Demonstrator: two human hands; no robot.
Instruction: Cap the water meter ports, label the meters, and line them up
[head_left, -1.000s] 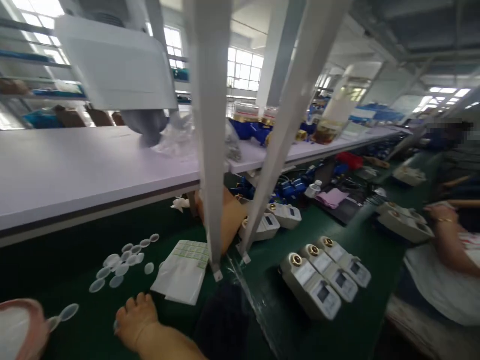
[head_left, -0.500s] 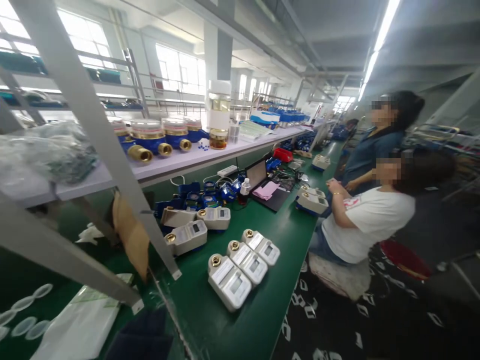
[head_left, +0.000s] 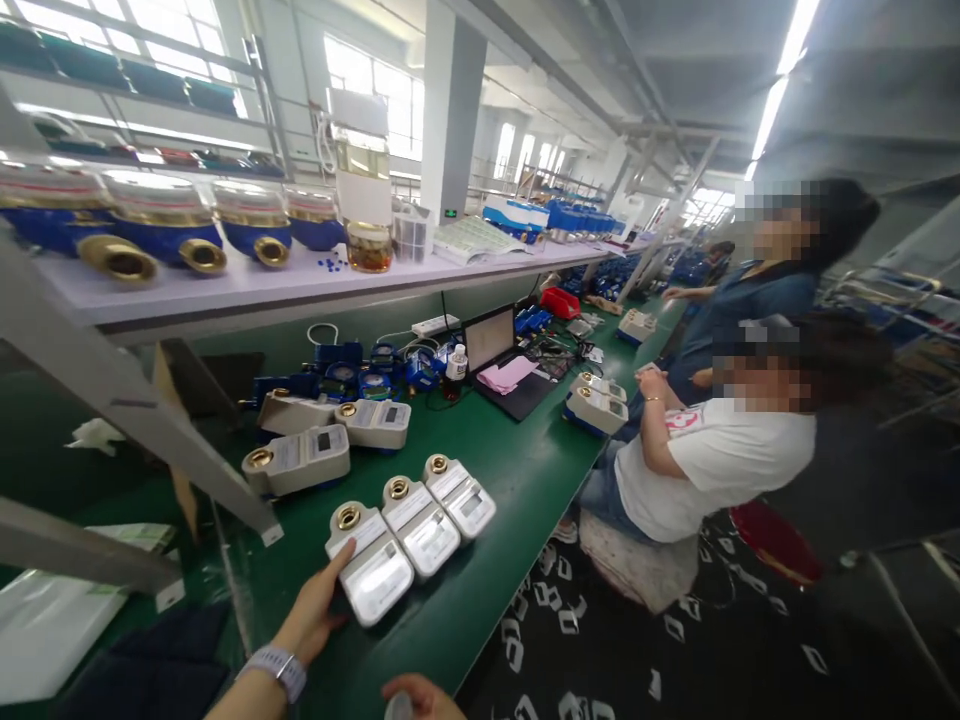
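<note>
Three white water meters with brass fittings lie side by side on the green bench (head_left: 517,480). My left hand (head_left: 311,612), with a watch on its wrist, rests against the left side of the nearest meter (head_left: 373,566), thumb stretched up along its edge and fingers apart. The middle meter (head_left: 420,523) and the far meter (head_left: 459,494) lie untouched. My right hand (head_left: 421,696) shows only at the bottom edge, curled round a small pale object that I cannot make out.
More meters (head_left: 298,460) and blue meter bodies (head_left: 352,378) lie further back, beside a laptop (head_left: 501,358). A white shelf (head_left: 300,285) carries brass-and-blue meters. A grey frame strut (head_left: 135,415) crosses at left. Two seated people (head_left: 712,455) work at the bench's right.
The view has swung right and down along the bench. My left hand has come into view against the nearest meter, and my right hand now shows at the bottom edge.
</note>
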